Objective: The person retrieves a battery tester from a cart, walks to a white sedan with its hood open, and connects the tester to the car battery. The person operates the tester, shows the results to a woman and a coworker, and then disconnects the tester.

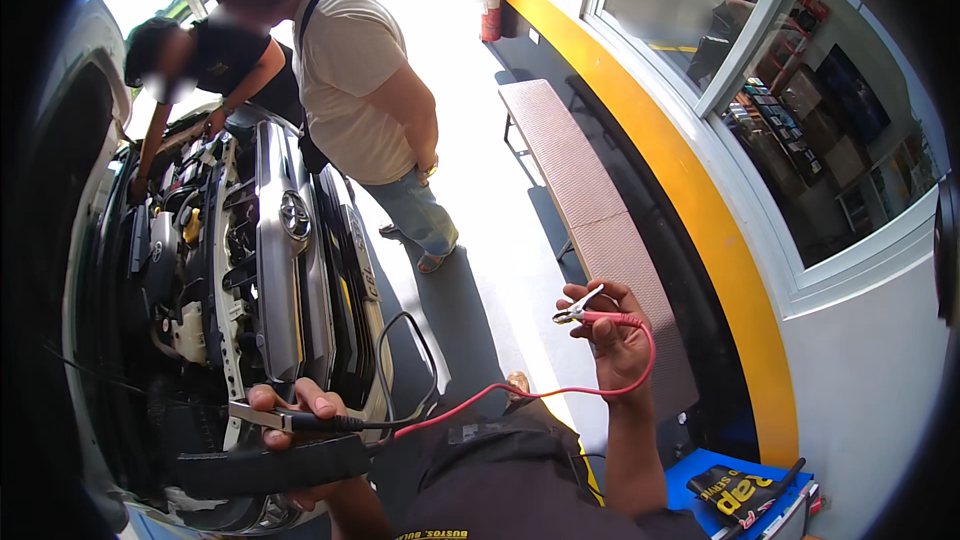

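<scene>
Right-hand grip: a red clip (602,318) is pinched between the thumb and fingers of the right hand (622,345), its silver nose pointed leftward; whether its metal jaws are parted cannot be told.
Left-hand grip: a black clip (310,422) with a pale metal end is clasped by the closed left hand (312,401), and a long dark object (270,467) is held just below it.
Red cable (651,352): joined to the red clip, it is curved down past the right wrist and led across toward the left hand.
Black cable (381,425): joined to the black clip, it is looped beside the car.
Car (283,310): its engine bay (185,240) is exposed, and its front is partly covered by the left hand.
Co-workers: the engine bay is reached into by a person in dark clothing (232,55); a person in a pale shirt (355,80) is seen standing beside the car.
Table (575,165): its long, patterned top is set along a yellow-and-black wall (700,230).
Blue box (690,470): a black cloth (735,492) is laid on it.
</scene>
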Action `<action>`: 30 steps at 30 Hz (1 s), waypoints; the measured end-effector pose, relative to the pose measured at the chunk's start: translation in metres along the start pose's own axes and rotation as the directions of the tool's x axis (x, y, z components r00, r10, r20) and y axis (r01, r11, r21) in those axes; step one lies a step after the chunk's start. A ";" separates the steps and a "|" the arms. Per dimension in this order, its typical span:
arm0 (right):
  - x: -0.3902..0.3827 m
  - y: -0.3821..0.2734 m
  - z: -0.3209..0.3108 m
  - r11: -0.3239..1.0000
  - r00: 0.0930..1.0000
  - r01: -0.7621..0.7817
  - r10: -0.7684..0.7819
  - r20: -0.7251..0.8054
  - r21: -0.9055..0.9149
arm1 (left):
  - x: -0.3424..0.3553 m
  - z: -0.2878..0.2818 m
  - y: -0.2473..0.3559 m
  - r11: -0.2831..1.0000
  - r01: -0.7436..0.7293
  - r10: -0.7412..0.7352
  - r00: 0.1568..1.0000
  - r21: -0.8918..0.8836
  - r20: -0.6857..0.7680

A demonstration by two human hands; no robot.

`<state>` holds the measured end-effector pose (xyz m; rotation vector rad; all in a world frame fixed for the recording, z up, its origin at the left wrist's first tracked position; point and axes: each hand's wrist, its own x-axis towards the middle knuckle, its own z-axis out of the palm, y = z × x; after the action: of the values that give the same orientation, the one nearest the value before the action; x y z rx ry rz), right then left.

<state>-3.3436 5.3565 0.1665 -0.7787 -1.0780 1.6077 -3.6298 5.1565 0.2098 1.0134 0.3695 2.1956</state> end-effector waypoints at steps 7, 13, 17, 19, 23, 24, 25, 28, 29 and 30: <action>0.103 -0.029 -0.089 0.992 0.988 0.122 -0.125 -0.096 -0.039 | 0.089 0.071 -0.160 0.993 0.119 -0.118 0.991 -0.011 0.069; 0.260 -0.031 -0.106 0.990 0.989 0.140 -0.142 -0.048 -0.032 | 0.188 0.042 -0.264 0.988 0.156 -0.150 0.974 -0.020 0.168; 0.388 -0.023 -0.107 0.947 0.965 0.260 -0.258 0.039 -0.190 | 0.282 0.011 -0.321 0.856 0.304 -0.403 0.899 0.418 0.172; 0.453 -0.026 -0.093 0.932 0.966 0.253 -0.258 0.014 -0.258 | 0.321 -0.002 -0.354 0.816 0.359 -0.462 0.876 0.453 0.137; 0.574 -0.045 -0.082 0.874 0.953 0.284 -0.301 0.019 -0.394 | 0.416 -0.028 -0.407 0.836 0.316 -0.451 0.861 0.449 0.235; 0.602 -0.048 -0.078 0.859 0.955 0.276 -0.295 0.025 -0.431 | 0.438 -0.034 -0.417 0.846 0.327 -0.446 0.866 0.421 0.224; 0.630 -0.048 -0.074 0.853 0.952 0.289 -0.303 0.038 -0.434 | 0.459 -0.041 -0.427 0.857 0.336 -0.440 0.872 0.391 0.215; 0.708 -0.038 -0.060 0.836 0.939 0.325 -0.341 0.047 -0.443 | 0.520 -0.057 -0.446 0.861 0.352 -0.423 0.896 0.367 0.135; 0.731 -0.033 -0.056 0.823 0.931 0.338 -0.363 0.036 -0.457 | 0.536 -0.062 -0.451 0.853 0.360 -0.418 0.905 0.378 0.081; 0.757 -0.030 -0.055 0.800 0.919 0.358 -0.393 0.030 -0.481 | 0.552 -0.070 -0.462 0.853 0.363 -0.403 0.915 0.376 0.033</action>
<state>-3.5001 6.0994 0.1874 -0.8652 -1.5017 0.9731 -3.7242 5.8722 0.2402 1.1353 0.8738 1.7335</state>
